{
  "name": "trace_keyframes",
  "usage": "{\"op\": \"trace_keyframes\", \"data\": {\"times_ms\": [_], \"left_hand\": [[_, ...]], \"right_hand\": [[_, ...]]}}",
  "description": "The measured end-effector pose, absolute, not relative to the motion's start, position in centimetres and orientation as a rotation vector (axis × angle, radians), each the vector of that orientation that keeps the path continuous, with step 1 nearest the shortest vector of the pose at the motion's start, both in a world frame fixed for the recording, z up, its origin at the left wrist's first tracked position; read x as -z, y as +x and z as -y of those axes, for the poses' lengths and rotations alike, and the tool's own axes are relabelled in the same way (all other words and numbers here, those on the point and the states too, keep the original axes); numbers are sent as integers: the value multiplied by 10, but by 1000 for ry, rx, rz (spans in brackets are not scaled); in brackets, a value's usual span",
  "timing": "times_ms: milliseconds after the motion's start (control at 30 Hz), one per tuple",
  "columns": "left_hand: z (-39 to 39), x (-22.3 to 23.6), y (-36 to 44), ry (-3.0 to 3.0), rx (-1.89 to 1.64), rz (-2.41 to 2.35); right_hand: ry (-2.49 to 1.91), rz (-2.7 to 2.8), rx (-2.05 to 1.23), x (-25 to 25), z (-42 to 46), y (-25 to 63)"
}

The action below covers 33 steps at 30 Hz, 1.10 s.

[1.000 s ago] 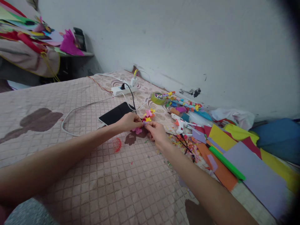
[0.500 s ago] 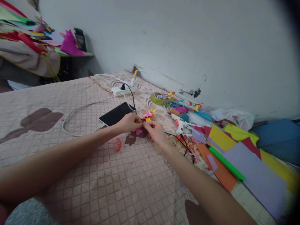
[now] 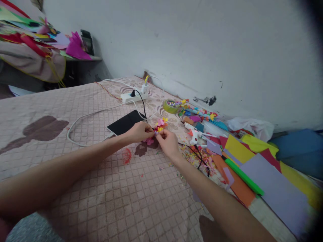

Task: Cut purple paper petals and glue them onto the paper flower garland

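Note:
Both my arms reach forward over a pink quilted blanket (image 3: 106,188). My left hand (image 3: 138,131) and my right hand (image 3: 167,142) meet at a small cluster of paper flowers (image 3: 159,125) in pink, yellow and red. The fingers of both hands are pinched together on this cluster. A loose pink flower (image 3: 149,141) lies on the blanket just under my left hand. Behind my left hand lies a black tablet (image 3: 124,122), face up.
A white power strip (image 3: 133,96) with plugs and white cables sits farther back. A white glue gun (image 3: 193,135), a tape roll (image 3: 169,106), paper scraps, coloured paper sheets (image 3: 267,171) and a green marker (image 3: 243,175) spread to the right along the wall. Piled coloured paper lies at the far left.
My right hand has turned slightly, closing more tightly over the flowers. Otherwise both hands stay in the same place.

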<state>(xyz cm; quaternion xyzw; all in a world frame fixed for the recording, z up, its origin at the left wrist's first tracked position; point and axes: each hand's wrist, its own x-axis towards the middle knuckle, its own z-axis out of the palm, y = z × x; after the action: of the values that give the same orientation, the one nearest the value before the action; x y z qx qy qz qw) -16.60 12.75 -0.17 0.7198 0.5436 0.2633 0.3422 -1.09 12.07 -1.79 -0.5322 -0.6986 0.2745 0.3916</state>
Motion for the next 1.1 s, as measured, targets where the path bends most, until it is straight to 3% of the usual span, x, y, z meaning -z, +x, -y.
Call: {"op": "trace_keyframes", "data": {"times_ms": [1100], "left_hand": [[-135, 11, -173, 1706, -749, -1248]], "right_hand": [[-1358, 1876, -692, 16, -117, 6]]}}
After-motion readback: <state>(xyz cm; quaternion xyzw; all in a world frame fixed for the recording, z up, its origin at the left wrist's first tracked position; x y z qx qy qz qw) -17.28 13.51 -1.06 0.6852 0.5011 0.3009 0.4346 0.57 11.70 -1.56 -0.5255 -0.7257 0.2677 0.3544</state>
